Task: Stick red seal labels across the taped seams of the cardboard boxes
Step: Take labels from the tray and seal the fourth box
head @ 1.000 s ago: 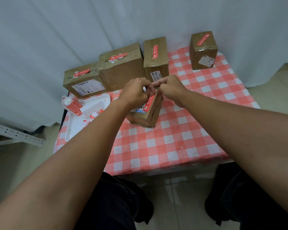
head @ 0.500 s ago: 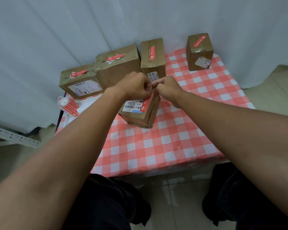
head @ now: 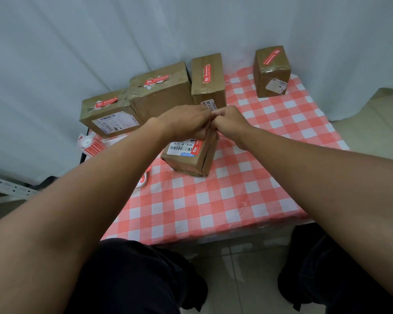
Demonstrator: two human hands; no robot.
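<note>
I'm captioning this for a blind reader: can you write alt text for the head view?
Both hands, left hand and right hand, meet atop a small cardboard box bearing a red seal label on a red-checked tablecloth. Four sealed boxes stand behind.

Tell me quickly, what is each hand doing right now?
Left hand: fingers curled, on the top of the small box; whether it grips anything cannot be told.
Right hand: fingers curled, same spot; grip cannot be told.

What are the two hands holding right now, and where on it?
Both the left hand and right hand grip the top end of the front box, fingers curled over its red seal label.
</note>
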